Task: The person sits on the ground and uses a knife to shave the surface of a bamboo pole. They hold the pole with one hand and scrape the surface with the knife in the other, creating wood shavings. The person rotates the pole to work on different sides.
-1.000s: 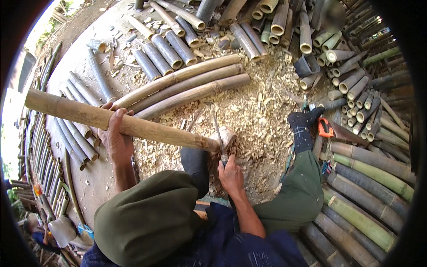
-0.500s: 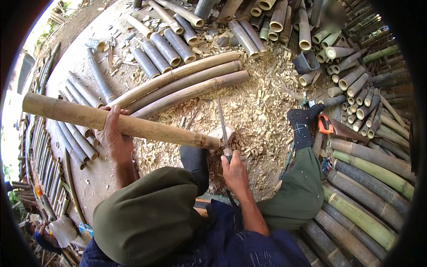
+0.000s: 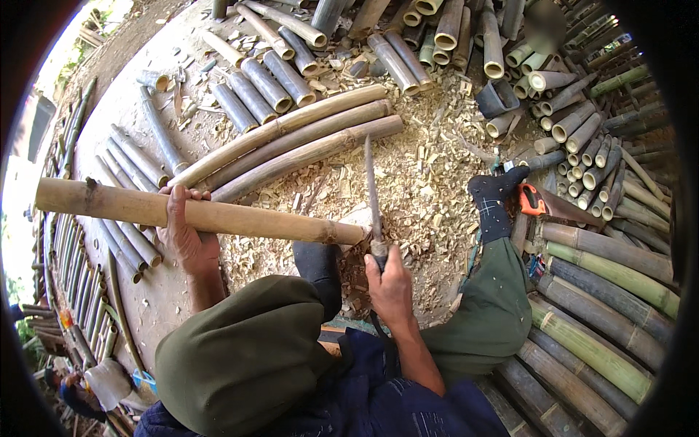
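My left hand (image 3: 188, 237) is wrapped round a thick tan bamboo pole (image 3: 247, 218), which lies slantwise across my view. The pole's right end meets a pale wooden block (image 3: 355, 218), mostly hidden behind it. In my right hand (image 3: 390, 285) is the dark handle of a long-bladed knife (image 3: 373, 189). Its narrow blade points away from me, with its lower part right beside the pole's end; whether the two touch I cannot tell. Wood chips (image 3: 429, 211) cover the ground around the block.
Three long bamboo poles (image 3: 313, 149) lie beyond my left hand. Short dark bamboo pieces (image 3: 266, 84) sit farther off. A saw with an orange handle (image 3: 532, 199) rests by my right foot. Stacked bamboo (image 3: 597, 328) fills the right side. Another person (image 3: 80, 393) is at the lower left.
The pole's left end has dipped slightly and the pole has rolled, bringing a dark knot into view on its upper side. The knife has shifted a little, its tip higher and farther right.
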`<state>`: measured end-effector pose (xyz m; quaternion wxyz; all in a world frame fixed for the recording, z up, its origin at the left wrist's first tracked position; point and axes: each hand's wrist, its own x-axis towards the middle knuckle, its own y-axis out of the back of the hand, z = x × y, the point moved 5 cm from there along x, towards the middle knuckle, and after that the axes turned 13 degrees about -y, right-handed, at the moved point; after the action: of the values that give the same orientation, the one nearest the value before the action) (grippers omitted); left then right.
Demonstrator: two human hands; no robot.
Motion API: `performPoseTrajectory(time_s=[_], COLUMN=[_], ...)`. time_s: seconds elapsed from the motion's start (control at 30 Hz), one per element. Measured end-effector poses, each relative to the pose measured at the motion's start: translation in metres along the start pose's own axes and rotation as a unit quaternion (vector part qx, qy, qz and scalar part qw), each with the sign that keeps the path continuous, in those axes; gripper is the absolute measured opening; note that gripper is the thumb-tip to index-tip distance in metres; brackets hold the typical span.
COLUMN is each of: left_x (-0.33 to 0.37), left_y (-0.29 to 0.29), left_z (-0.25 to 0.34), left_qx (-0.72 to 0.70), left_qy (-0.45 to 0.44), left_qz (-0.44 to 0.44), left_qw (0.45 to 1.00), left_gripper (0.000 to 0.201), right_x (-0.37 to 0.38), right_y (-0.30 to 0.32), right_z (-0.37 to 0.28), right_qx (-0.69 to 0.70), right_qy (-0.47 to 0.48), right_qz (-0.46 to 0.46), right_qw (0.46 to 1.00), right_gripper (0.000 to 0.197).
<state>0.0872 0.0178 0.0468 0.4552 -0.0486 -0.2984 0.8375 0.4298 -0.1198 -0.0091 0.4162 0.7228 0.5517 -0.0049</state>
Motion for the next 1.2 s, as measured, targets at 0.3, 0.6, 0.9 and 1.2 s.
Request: performPoseTrajectory(time_s=[0.3, 0.6, 0.9, 1.2], left_x=[-0.012, -0.019, -0.023, -0.028], left_y=[-0.012, -0.005, -0.014, 0.001], left_z=[0.001, -0.001, 0.023, 0.007], left_qx=[0.055, 0.029, 0.038, 0.055], left_qy=[0.006, -0.012, -0.016, -0.005], left_qz=[-0.057, -0.055, -0.048, -0.101], left_qw=[0.997, 0.998, 0.998, 0.993], left_gripper=[0.030, 0.035, 0.038, 0.038], right_x=[0.016, -0.008, -0.020, 0.021], right_y=[-0.062, -0.036, 0.009, -0.070], right_z=[0.067, 0.036, -0.023, 0.086], right_qx=[-0.094, 0.032, 0.040, -0.057], right_qy=[-0.029, 0.038, 0.040, -0.049], right_qz=[-0.006, 0.058, 0.022, -0.032], right_qw=[0.995, 0.997, 0.998, 0.997], right_gripper=[0.030, 0.027, 0.029, 0.037])
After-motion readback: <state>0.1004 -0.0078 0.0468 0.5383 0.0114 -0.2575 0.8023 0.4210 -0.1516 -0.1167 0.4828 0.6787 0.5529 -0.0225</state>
